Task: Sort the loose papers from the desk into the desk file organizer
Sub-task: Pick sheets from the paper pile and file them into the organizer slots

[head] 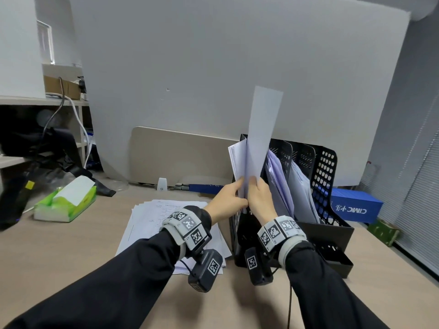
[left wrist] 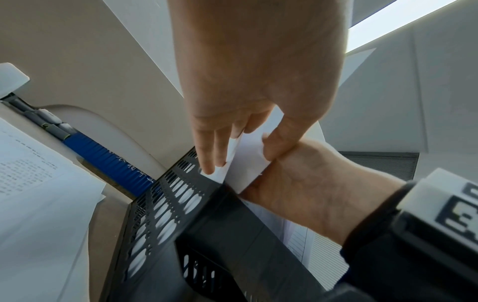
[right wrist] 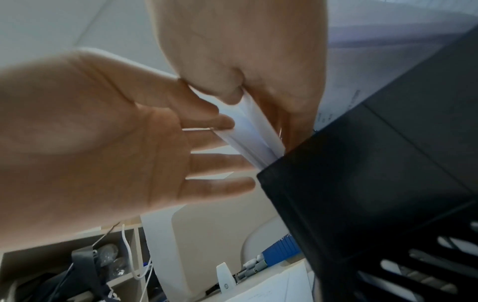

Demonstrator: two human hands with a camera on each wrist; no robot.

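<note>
The black perforated file organizer (head: 329, 176) stands on the desk at the right, also seen in the wrist views (left wrist: 181, 204) (right wrist: 362, 183). My right hand (head: 253, 186) (right wrist: 248, 106) pinches white sheets (head: 263, 129) (right wrist: 248, 126) that stand upright in the leftmost slot. My left hand (head: 241, 193) (left wrist: 243, 151) lays straight fingers (right wrist: 220, 141) against a leaning bundle of papers (head: 236, 160) in the same slot. A loose pile of printed papers (head: 147, 217) (left wrist: 31, 183) lies flat on the desk under my left forearm.
Two further slots hold papers (head: 280, 186). A green tissue pack (head: 65, 200) lies at the left, a blue box (head: 356, 207) behind the organizer, a small green box (head: 382, 231) at the right edge. A beige panel (head: 178, 157) and cluttered shelves (head: 47, 129) lie beyond.
</note>
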